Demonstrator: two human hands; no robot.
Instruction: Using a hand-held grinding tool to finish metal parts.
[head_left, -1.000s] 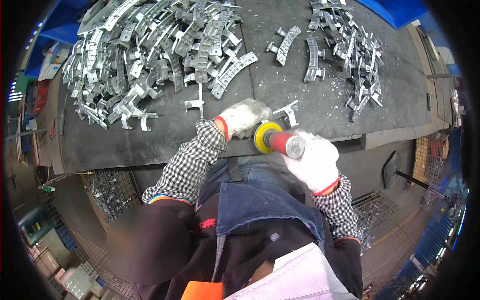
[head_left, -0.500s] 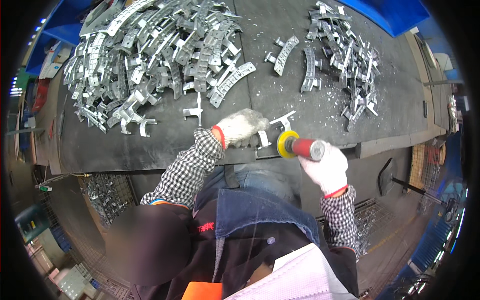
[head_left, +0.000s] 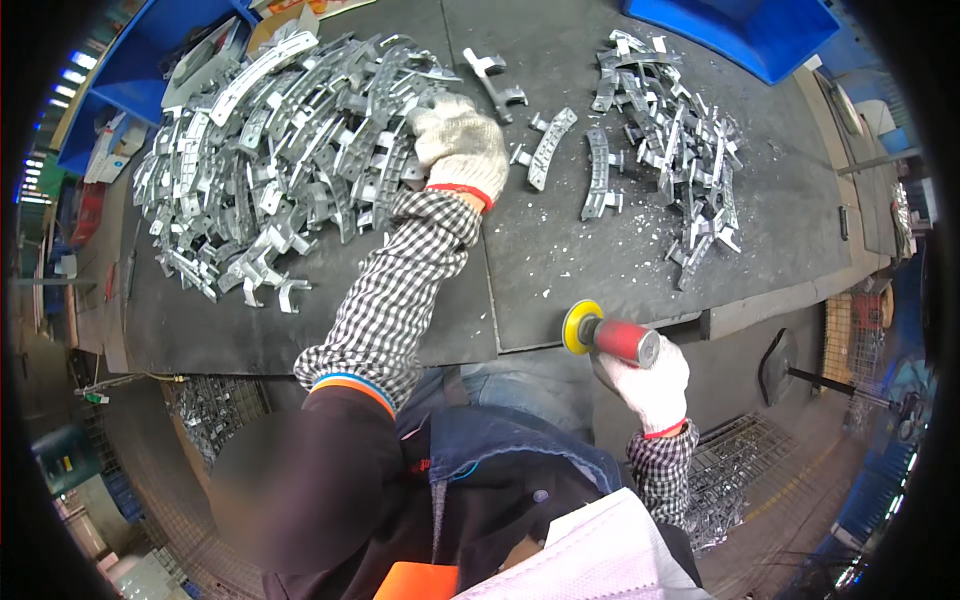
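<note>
My left hand (head_left: 460, 148), in a white knit glove with a red cuff, rests at the right edge of a large pile of silvery metal brackets (head_left: 290, 140). Its fingers curl down among the parts, and what lies under them is hidden. In my gloved right hand (head_left: 650, 385) is a red handheld disc sander (head_left: 625, 342) with a yellow pad (head_left: 578, 327), held just over the table's front edge. The pad touches no bracket. One loose bracket (head_left: 495, 85) lies beyond my left hand, with two curved brackets (head_left: 552, 150) (head_left: 598, 175) to its right.
A smaller heap of brackets (head_left: 690, 150) lies on the right of the dark tabletop (head_left: 560, 260), among pale chips. A blue bin (head_left: 735, 35) stands at the back right. Wire baskets with metal parts (head_left: 215, 410) sit below the table.
My left hand has left the bracket by the sander and reached up to the large pile. A bracket now lies at the far middle. The sander has drawn slightly back toward me.
</note>
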